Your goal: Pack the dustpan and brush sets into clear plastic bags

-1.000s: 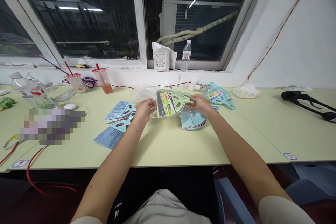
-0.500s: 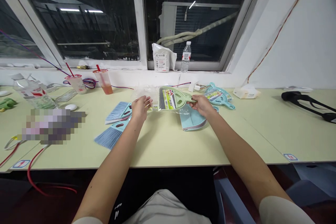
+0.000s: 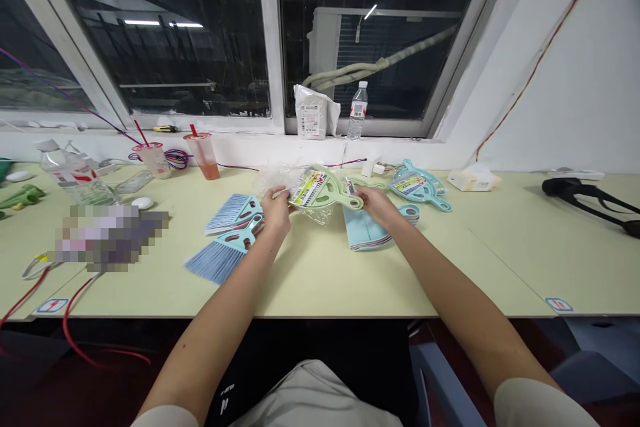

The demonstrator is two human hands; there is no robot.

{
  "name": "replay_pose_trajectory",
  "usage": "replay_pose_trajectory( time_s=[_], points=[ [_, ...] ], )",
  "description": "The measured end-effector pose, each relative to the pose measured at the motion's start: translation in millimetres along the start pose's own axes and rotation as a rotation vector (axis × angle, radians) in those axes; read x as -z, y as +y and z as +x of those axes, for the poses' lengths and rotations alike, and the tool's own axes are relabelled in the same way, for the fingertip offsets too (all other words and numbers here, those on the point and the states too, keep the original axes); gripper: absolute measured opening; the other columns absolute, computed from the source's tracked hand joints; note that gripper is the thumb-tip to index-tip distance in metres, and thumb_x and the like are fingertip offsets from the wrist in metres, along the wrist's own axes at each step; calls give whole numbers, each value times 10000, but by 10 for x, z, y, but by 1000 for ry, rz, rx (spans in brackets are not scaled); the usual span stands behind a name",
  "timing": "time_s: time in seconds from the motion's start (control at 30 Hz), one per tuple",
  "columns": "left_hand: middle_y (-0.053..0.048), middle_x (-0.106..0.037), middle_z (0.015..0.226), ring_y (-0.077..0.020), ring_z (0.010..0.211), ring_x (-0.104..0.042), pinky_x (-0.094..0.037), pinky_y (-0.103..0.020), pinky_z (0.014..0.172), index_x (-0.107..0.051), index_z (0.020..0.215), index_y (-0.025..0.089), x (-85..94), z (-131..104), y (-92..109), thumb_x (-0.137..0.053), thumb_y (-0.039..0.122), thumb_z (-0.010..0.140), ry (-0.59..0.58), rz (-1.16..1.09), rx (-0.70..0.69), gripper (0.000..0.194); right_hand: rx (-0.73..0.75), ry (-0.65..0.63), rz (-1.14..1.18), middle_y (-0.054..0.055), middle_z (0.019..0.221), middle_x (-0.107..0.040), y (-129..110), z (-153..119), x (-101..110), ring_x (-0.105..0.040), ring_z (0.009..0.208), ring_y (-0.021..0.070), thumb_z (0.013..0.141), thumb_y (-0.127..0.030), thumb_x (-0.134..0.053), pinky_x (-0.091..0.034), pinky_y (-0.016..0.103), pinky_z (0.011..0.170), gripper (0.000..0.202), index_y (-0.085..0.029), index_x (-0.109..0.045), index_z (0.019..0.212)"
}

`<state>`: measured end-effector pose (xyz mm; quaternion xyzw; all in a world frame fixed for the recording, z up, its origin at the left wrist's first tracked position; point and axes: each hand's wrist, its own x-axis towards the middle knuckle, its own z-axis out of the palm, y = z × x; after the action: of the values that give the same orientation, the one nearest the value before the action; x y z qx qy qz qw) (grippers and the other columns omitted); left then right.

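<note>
A light green dustpan and brush set (image 3: 327, 190), with a printed label and clear plastic wrap about it, is held above the table between my hands. My left hand (image 3: 277, 209) is closed on the set's left end, pinching the wrap too. My right hand (image 3: 375, 205) is closed at the handle end; its fingertips are partly hidden, and a second green handle shows just beyond them. Below my right hand lies a stack of light blue dustpans (image 3: 365, 230). Light blue brushes (image 3: 220, 257) with blue-grey bristles lie beside my left forearm.
A wrapped light blue set (image 3: 419, 185) lies at the back right, near a tissue pack (image 3: 474, 178). Two drink cups (image 3: 203, 157) with red straws and a large bottle (image 3: 75, 173) stand at the left. Black headgear (image 3: 585, 197) lies far right.
The green set has turned, its handle now angling down to the right with a second handle apart from it. My left hand has closed on its left end. The view has shifted slightly left.
</note>
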<state>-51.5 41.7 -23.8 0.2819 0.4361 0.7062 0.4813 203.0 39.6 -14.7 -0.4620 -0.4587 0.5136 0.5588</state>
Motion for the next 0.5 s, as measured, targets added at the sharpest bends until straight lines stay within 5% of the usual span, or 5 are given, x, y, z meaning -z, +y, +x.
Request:
replay_pose_trajectory(
  time_s=[0.1, 0.3, 0.5],
  points=[
    [1, -619, 730, -157, 633, -639, -500, -251, 567, -624, 936, 203, 19, 11, 44, -699, 196, 680, -86, 20, 26, 267, 120, 131, 38, 64, 790, -733, -107, 42, 130, -717, 805, 209, 842, -323, -723, -580, 292, 701, 173, -216, -601, 782],
    [-1, -619, 685, -160, 563, -599, -439, -246, 492, -657, 960, 215, -6, -140, 117, -742, 213, 643, -305, 90, 78, 328, -62, -194, 159, 41, 896, -761, -202, -70, 191, -714, 699, 181, 793, -227, -766, -582, 300, 631, 312, -246, -636, 1076],
    [6, -626, 664, -171, 540, -604, -458, -257, 491, -653, 935, 226, -18, -191, 69, -780, 237, 665, -373, 156, 78, 298, -89, -250, 121, 0, 842, -742, -155, -182, 19, -680, 662, 164, 760, -169, -736, -564, 273, 575, 390, -251, -684, 1137]
  ],
)
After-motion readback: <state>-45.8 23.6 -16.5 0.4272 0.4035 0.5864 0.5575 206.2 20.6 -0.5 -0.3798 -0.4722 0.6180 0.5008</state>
